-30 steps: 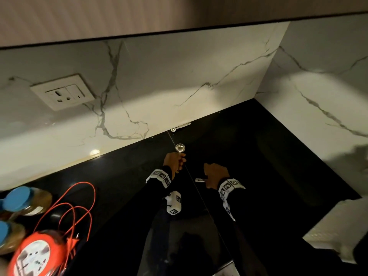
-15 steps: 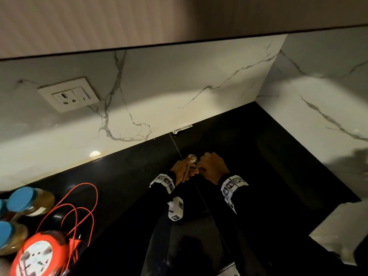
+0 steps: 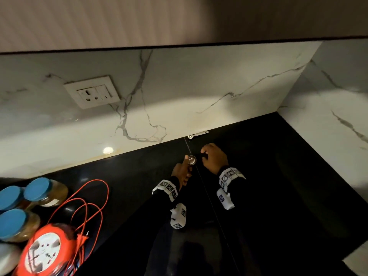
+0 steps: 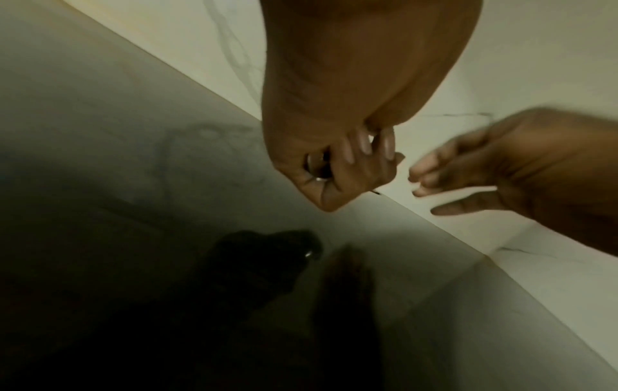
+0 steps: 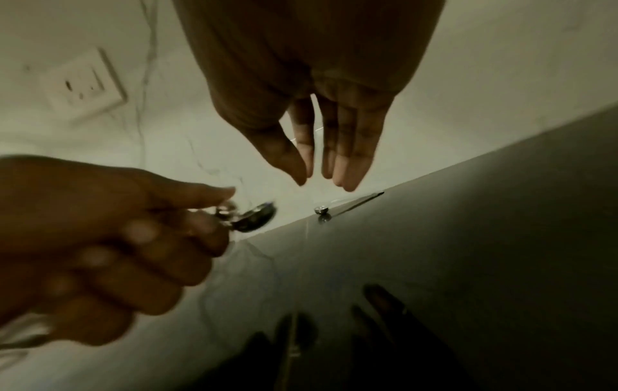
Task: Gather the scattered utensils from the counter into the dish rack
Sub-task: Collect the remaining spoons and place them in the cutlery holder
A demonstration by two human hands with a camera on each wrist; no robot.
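My left hand (image 3: 184, 170) grips metal spoons, and one round bowl (image 3: 192, 160) sticks out above the thumb. The left wrist view shows those fingers (image 4: 347, 169) curled round the metal (image 4: 317, 172). My right hand (image 3: 213, 158) hovers just right of it, holding nothing. In the right wrist view its fingers (image 5: 347, 158) are straight and point down at a small spoon (image 5: 351, 203) that lies on the black counter against the back wall, also visible in the head view (image 3: 198, 134). The held spoon bowl (image 5: 256, 218) shows there too. No dish rack is in view.
Blue-lidded jars (image 3: 45, 191) and an orange extension-cord reel (image 3: 45, 251) with loose red cable sit at the left front. A wall socket (image 3: 92, 94) is on the marble backsplash. The black counter (image 3: 278, 186) ends in a corner at the right.
The hands met half a second ago and have since parted. The right hand, which held a utensil, now holds nothing and has moved toward the back wall. The left hand keeps the spoons.
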